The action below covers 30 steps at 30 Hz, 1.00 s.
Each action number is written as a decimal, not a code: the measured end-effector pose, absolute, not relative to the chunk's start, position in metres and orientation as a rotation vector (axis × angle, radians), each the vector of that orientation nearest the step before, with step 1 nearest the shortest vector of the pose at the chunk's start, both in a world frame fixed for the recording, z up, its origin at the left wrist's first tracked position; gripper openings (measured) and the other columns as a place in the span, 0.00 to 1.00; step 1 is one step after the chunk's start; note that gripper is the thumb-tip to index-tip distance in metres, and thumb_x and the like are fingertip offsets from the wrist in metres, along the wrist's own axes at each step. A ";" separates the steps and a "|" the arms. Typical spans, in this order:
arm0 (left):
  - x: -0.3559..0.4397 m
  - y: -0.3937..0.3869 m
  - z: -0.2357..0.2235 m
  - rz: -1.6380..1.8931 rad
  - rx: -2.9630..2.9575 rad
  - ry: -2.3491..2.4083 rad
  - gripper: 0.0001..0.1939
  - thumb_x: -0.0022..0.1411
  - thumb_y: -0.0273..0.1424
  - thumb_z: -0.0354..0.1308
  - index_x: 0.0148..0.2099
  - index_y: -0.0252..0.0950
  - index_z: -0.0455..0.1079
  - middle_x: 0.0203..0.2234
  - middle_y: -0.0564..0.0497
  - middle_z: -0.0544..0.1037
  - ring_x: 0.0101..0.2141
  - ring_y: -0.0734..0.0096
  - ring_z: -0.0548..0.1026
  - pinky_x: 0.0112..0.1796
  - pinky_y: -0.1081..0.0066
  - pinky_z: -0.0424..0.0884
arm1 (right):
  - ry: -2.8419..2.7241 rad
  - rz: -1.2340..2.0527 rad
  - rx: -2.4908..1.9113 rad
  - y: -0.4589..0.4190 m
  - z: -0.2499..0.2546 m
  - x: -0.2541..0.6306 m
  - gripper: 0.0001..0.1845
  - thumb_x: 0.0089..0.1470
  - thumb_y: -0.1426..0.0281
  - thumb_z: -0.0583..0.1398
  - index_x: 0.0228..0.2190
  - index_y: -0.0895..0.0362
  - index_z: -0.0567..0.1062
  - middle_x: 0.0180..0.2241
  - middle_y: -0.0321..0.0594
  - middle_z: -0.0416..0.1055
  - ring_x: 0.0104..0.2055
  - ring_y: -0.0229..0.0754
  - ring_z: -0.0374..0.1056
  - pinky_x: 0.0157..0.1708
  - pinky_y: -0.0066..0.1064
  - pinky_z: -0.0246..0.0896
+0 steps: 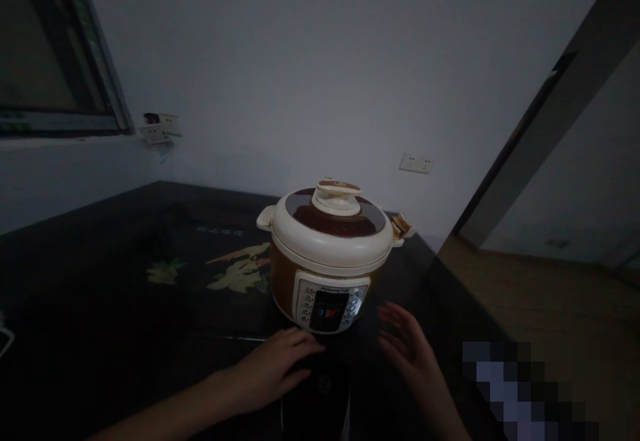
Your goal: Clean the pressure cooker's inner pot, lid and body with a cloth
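Left grip (283, 364) hangs open and empty, palm down and fingers loosely bent, close to the front base of an electric cooker (333, 254), while the right grip (407, 348), also open and empty, curves its parted fingers near the cooker's lower right side. Whether the left fingertips touch the base cannot be told in the dim light.

The rounded cooker stands upright on a dark, smooth counter (200, 324) between the person and a pale, plain wall (325, 81). Its domed lid (330, 244), closed, has a thick cream rim, apparently plastic, around a glossy reddish-brown center, topped by a raised cream handle (337, 191). Below, the brown-gold body carries a framed control panel (330, 304) with a dark display and rows of buttons. Stubby handles jut from both sides; a brown, crumpled-looking item (401, 226) sits by the right one.

Pale and orange leaf motifs (240, 274) decorate the counter to the left. Directly before the cooker, between the forearms, lies a dark object (316, 401) with a faint round mark, its shape largely lost in shadow. Wall sockets (416, 163), a window (45, 48) and a wood-toned floor (525, 288) frame the scene.
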<state>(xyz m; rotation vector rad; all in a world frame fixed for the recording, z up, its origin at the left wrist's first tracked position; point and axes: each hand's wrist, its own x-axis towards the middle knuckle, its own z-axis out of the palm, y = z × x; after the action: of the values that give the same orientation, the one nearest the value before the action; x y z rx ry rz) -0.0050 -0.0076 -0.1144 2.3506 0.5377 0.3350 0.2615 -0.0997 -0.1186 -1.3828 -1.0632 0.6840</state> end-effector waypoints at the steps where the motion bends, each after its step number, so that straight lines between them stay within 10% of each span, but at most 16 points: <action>1: -0.012 -0.005 -0.107 0.355 2.309 0.572 0.17 0.62 0.30 0.55 0.54 0.45 0.70 0.48 0.49 0.76 0.49 0.62 0.74 0.51 0.64 0.69 | -1.043 0.645 -1.374 -0.091 -0.114 0.267 0.32 0.42 0.58 0.68 0.50 0.47 0.68 0.54 0.46 0.68 0.58 0.54 0.63 0.51 0.46 0.66; 6: -0.048 0.025 -0.071 0.913 2.024 0.967 0.14 0.64 0.42 0.50 0.36 0.41 0.73 0.35 0.49 0.80 0.40 0.60 0.77 0.45 0.62 0.72 | -1.013 0.612 -1.370 -0.046 -0.110 0.285 0.49 0.37 0.55 0.70 0.59 0.48 0.59 0.64 0.51 0.53 0.65 0.59 0.52 0.53 0.53 0.62; 12: -0.039 0.061 -0.063 1.180 1.470 1.067 0.30 0.62 0.47 0.47 0.64 0.42 0.56 0.65 0.46 0.58 0.65 0.56 0.55 0.62 0.55 0.54 | -1.091 0.684 -1.180 -0.018 -0.141 0.275 0.58 0.38 0.55 0.70 0.64 0.47 0.50 0.68 0.49 0.44 0.68 0.57 0.43 0.62 0.57 0.45; 17: -0.010 0.063 -0.079 1.082 1.391 0.923 0.42 0.62 0.53 0.44 0.71 0.41 0.36 0.69 0.52 0.39 0.68 0.62 0.39 0.65 0.56 0.40 | -1.074 0.693 -1.122 -0.016 -0.145 0.275 0.58 0.36 0.56 0.72 0.64 0.50 0.53 0.67 0.50 0.48 0.68 0.57 0.44 0.63 0.53 0.45; 30: -0.012 0.080 -0.084 1.115 1.426 0.934 0.41 0.64 0.54 0.43 0.71 0.42 0.37 0.69 0.51 0.41 0.67 0.60 0.42 0.64 0.56 0.48 | -1.057 0.666 -1.106 -0.006 -0.136 0.261 0.60 0.36 0.55 0.72 0.65 0.49 0.50 0.67 0.46 0.46 0.68 0.56 0.43 0.64 0.52 0.45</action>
<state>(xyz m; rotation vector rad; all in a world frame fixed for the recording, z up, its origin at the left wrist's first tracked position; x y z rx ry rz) -0.0117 0.0799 -0.0838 1.4257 0.9341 1.1148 0.2611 -0.0056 -0.1361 -1.1058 -1.0567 0.6660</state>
